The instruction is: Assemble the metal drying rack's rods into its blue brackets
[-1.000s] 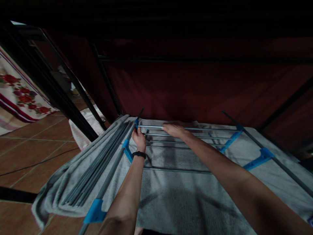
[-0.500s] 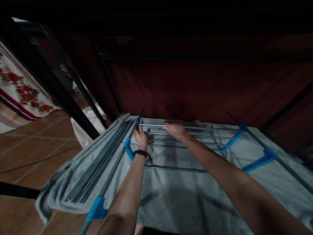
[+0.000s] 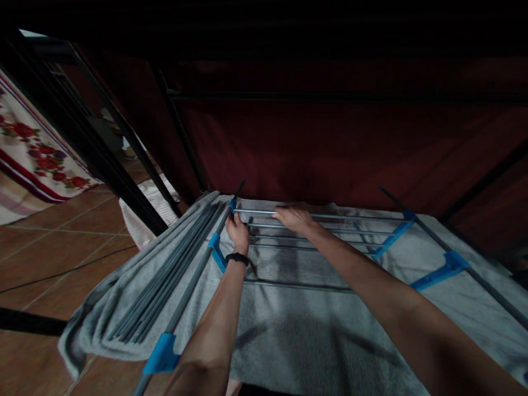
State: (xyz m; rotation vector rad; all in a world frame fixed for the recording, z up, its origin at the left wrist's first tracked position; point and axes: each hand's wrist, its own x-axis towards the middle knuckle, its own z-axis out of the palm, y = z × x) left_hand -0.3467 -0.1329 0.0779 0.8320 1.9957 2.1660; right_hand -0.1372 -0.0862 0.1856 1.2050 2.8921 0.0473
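Note:
A rack frame of grey tubes lies on a grey towel-like cloth (image 3: 289,341), with blue plastic brackets on its two side poles. My left hand (image 3: 238,231), a black band on its wrist, is closed around the blue bracket near the far end of the left pole (image 3: 192,286); part of that bracket (image 3: 232,205) shows above the thumb. My right hand (image 3: 293,218) is wrapped round the farthest metal rod (image 3: 256,211), which runs from this bracket across to the right bracket (image 3: 409,215). Several thinner rods (image 3: 280,238) cross between the sides, nearer me.
A bundle of loose grey tubes (image 3: 169,275) lies on the cloth at the left. Behind stands a dark red fabric panel (image 3: 309,154) with black metal bars. A tiled floor (image 3: 103,220), a cable and a floral cloth (image 3: 45,154) are at the left.
My right hand has shifted very slightly to the left along the rod. My left hand stays in place on the bracket.

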